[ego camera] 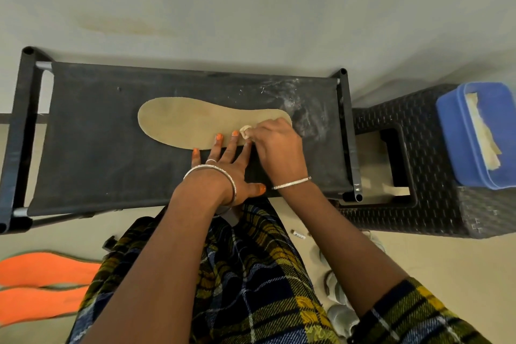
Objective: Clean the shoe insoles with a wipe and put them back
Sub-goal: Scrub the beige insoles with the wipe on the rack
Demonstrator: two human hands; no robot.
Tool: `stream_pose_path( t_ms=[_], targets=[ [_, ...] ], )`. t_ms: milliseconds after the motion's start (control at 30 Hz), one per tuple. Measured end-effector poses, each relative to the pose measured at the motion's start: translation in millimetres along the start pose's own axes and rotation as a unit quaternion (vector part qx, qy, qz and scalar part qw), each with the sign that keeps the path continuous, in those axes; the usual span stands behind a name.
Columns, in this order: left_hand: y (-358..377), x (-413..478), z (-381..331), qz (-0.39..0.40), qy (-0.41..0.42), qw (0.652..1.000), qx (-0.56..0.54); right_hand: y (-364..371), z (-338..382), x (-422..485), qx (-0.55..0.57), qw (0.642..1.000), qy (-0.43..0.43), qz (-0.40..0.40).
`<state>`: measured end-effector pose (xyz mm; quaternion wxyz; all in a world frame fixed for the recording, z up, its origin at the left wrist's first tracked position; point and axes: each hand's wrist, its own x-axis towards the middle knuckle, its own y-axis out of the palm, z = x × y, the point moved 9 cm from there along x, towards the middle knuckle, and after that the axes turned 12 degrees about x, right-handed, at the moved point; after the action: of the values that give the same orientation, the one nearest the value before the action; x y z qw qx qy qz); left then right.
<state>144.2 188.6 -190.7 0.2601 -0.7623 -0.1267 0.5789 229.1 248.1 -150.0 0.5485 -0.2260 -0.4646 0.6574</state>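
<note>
A tan insole [190, 123] lies flat on the black fabric top of a low rack [111, 153], toe to the left and heel to the right. My left hand [226, 165] presses flat on the insole's near edge, fingers spread. My right hand [275, 148] is closed on a small crumpled pale wipe [245, 131] and holds it against the insole near the heel. Two orange insoles [42, 285] lie on the floor at the lower left.
A blue plastic box [480, 134] with pale wipes in it sits on a dark woven stool [418, 176] to the right of the rack. White dusty marks [304, 109] cover the rack's right end. Light shoes [337, 301] stand on the floor by my right leg.
</note>
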Motion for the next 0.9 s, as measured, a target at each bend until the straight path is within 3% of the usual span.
stream_pose_path(
  t_ms=[67, 267, 333, 467, 533, 700, 900],
  targets=[
    [-1, -1, -1, -0.002, 0.001, 1.000, 0.000, -4, -9, 0, -0.008, 1.000, -0.002, 0.010],
    [0, -4, 2, -0.001, -0.004, 1.000, 0.013, -30, -38, 14, -0.054, 0.991, 0.087, -0.081],
    [2, -6, 4, 0.010, -0.010, 1.000, 0.020, -19, -21, 11, -0.035, 0.994, 0.073, -0.076],
    [8, -12, 15, 0.028, -0.026, 0.999, 0.029, 11, 17, 1, 0.003, 1.000, -0.015, 0.011],
    [11, -13, 18, 0.032, -0.027, 0.999, 0.034, 7, 8, 4, -0.009, 1.000, -0.021, 0.004],
    [12, -16, 22, 0.038, -0.028, 0.998, 0.046, -16, -24, 13, -0.025, 0.992, 0.085, -0.086],
    [18, -23, 29, 0.042, -0.035, 0.997, 0.049, 18, 37, 10, -0.017, 0.999, -0.038, 0.013]
  ],
)
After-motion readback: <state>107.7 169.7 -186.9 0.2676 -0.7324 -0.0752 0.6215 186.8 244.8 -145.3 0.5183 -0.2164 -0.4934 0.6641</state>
